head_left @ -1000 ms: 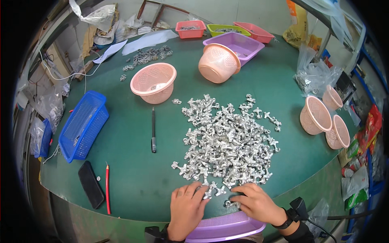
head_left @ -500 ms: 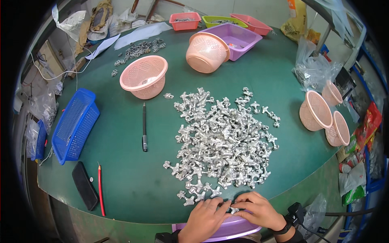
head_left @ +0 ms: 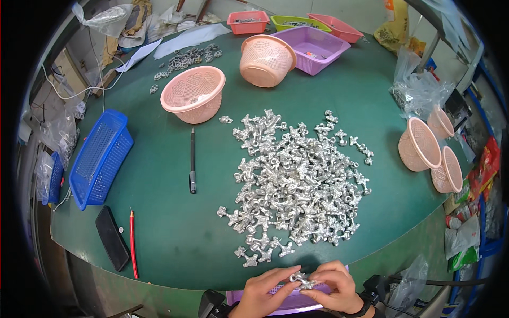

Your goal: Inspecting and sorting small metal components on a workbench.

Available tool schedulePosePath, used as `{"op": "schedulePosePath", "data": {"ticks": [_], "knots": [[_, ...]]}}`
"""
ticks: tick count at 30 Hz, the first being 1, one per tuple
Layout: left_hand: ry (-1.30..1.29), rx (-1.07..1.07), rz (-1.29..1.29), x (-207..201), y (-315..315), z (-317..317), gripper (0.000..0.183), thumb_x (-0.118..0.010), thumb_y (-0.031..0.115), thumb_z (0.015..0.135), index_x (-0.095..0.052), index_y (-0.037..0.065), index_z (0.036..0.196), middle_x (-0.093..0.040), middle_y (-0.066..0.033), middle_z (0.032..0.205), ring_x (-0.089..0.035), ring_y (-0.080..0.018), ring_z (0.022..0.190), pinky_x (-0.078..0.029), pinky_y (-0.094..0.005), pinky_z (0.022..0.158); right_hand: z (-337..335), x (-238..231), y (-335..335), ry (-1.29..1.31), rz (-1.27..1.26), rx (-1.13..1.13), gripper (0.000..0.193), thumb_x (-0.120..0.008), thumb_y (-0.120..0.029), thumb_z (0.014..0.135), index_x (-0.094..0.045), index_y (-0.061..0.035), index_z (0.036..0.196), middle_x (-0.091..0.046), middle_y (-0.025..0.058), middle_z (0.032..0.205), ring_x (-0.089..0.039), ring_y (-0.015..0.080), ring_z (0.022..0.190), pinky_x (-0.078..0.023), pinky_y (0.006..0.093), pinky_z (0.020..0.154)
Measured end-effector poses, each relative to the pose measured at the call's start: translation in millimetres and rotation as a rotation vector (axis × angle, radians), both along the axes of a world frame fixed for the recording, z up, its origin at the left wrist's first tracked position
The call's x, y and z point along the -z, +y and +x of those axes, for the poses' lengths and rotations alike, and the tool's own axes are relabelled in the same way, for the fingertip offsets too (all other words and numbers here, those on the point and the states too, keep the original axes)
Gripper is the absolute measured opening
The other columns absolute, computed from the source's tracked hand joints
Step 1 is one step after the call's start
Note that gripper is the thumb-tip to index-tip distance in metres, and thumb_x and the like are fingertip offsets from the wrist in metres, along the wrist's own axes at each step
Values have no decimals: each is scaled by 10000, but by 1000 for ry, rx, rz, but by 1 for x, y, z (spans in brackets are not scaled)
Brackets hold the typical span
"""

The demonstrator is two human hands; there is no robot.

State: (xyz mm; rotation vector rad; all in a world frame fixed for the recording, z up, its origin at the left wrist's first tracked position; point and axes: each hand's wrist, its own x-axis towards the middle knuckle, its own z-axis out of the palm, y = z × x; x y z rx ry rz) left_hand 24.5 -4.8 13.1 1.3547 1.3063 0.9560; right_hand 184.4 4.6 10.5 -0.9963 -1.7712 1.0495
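Between my two hands is a small shiny silver metal casting [head_left: 303,280] with a ring-shaped end. My left hand [head_left: 266,289] pinches its ringed side with thumb and fingers. On the other side, the thumb and fingertips of my right hand [head_left: 338,287] close on it as well. Just beneath them, at the table's near edge, is a purple basket [head_left: 310,307], partly covered by my hands. A large heap of similar silver castings [head_left: 302,185] lies on the green table [head_left: 159,175] beyond my hands.
Left of the heap lie a black pen [head_left: 192,161], a red pencil [head_left: 133,244], a dark phone [head_left: 112,238] and a blue basket [head_left: 101,161]. Pink baskets [head_left: 193,95] stand farther back and at the right edge. Behind is a purple tray [head_left: 318,63].
Both hands have drawn slightly nearer to me and turned, and the casting between them now shows more fully. The view has shifted slightly.
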Motion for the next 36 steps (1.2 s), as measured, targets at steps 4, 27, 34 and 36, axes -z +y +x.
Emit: {"op": "schedulePosePath", "data": {"ticks": [4,27,34,36], "knots": [[-250,-35,47,3,-4,3,253,-580,-7,665,-532,-30,913,-566,-108,836,-551,-132,728,-442,-213,613,-5,4,-5,346,-500,-8,341,-604,64,629,-455,16,932,-455,138,868,-511,176,765,-454,252,662],[-180,-121,184,2,-1,10,209,-622,-12,624,-534,-24,813,-537,-66,750,-516,-100,639,-422,-204,577,-4,-5,-11,436,-513,92,181,-557,70,668,-503,34,837,-514,94,849,-516,133,725,-414,212,625],[-155,-114,140,2,0,11,165,-625,1,625,-530,-14,759,-512,-41,666,-478,-82,580,-393,-184,525,0,-4,-10,619,-809,8,145,-521,56,708,-491,33,848,-514,90,864,-514,122,751,-414,206,627],[-131,-114,120,1,0,11,160,-623,4,628,-531,-14,757,-508,-36,657,-473,-78,577,-389,-180,526,-2,-6,-10,622,-771,34,155,-523,60,706,-487,30,853,-515,84,841,-506,112,733,-412,202,616]]}}
